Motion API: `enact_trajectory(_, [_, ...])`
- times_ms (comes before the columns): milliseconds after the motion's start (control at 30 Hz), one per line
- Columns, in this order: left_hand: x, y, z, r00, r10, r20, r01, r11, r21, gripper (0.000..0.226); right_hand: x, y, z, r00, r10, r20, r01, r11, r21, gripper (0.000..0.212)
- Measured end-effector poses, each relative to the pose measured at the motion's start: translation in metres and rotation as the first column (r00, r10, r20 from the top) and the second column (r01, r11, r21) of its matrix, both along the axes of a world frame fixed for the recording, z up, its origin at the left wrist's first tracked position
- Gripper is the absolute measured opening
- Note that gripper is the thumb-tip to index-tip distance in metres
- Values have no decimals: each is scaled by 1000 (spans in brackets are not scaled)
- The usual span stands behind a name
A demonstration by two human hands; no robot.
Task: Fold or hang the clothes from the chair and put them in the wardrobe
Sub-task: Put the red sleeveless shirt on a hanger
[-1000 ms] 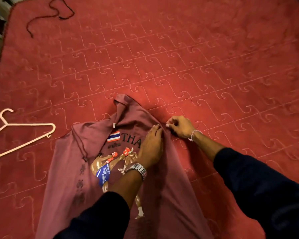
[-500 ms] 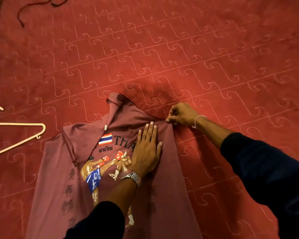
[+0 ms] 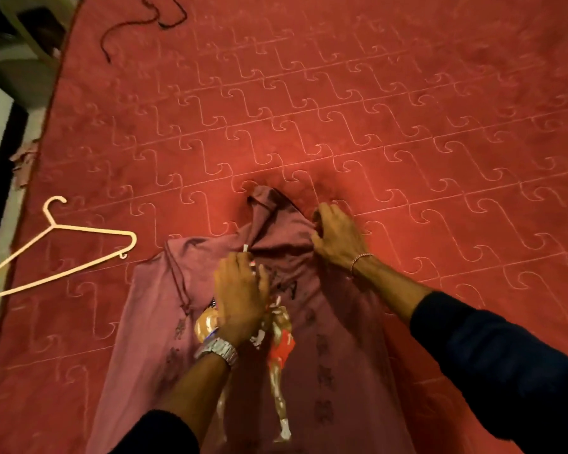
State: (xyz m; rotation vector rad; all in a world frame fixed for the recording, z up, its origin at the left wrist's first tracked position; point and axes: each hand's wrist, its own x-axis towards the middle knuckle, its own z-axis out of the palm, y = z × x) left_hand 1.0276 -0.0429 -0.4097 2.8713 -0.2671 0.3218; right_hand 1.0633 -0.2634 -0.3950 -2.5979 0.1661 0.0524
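Note:
A maroon sleeveless shirt (image 3: 341, 339) with a boxer print lies flat on the red quilted bedspread (image 3: 374, 109), its collar pointing away from me. My left hand (image 3: 240, 296), with a metal watch on the wrist, rests on the chest print just below the collar label, its fingers stretched forward and blurred by motion. My right hand (image 3: 338, 237) has its fingers curled into the fabric at the shirt's right shoulder, beside the neckline. Both forearms hide parts of the print.
A pale plastic hanger (image 3: 59, 253) lies on the bedspread to the left of the shirt. A dark cord (image 3: 128, 24) lies near the far edge. The bed's left edge runs diagonally, with a crumpled cloth (image 3: 25, 162) and floor beyond it.
My left hand slid left across the print toward the collar label. My right hand stayed gripping the right shoulder, which now lies closer to the neckline. The camera view shifted right.

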Motion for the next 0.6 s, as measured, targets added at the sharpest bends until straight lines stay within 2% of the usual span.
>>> enact_trajectory(67, [2, 34, 13, 942, 321, -100, -313, 945, 92, 41, 25, 19, 2, 1000, 6, 20, -7, 997, 80, 33])
enact_trajectory(133, [0, 68, 15, 772, 567, -286, -561, 820, 114, 61, 51, 35, 7, 999, -35, 27, 29, 977, 209, 41])
enact_trajectory(167, [-2, 87, 12, 704, 602, -376, -614, 783, 103, 66, 66, 45, 9, 998, -67, 21, 59, 966, 253, 43])
enact_trajectory(200, [-4, 101, 8, 682, 574, -454, -614, 786, 70, 64, 79, 52, 11, 995, -98, 9, 92, 957, 274, 43])
enact_trajectory(267, [-5, 124, 5, 717, 453, -530, -564, 823, -60, 48, 102, 67, 12, 989, -138, -57, 148, 955, 257, 39])
enact_trajectory(333, [4, 128, 9, 728, 370, -576, -547, 821, -164, 36, 117, 75, 10, 975, -176, -133, 203, 952, 229, 35])
enact_trajectory(433, [24, 116, 26, 742, 341, -577, -568, 777, -271, 35, 126, 78, 8, 954, -227, -195, 273, 928, 253, 23])
enact_trajectory(500, [37, 106, 45, 766, 280, -579, -567, 719, -402, 34, 126, 77, 11, 945, -245, -217, 300, 915, 271, 16])
enact_trajectory(600, [65, 98, 70, 750, 182, -636, -595, 606, -528, 25, 126, 70, 16, 943, -252, -216, 309, 904, 295, 22])
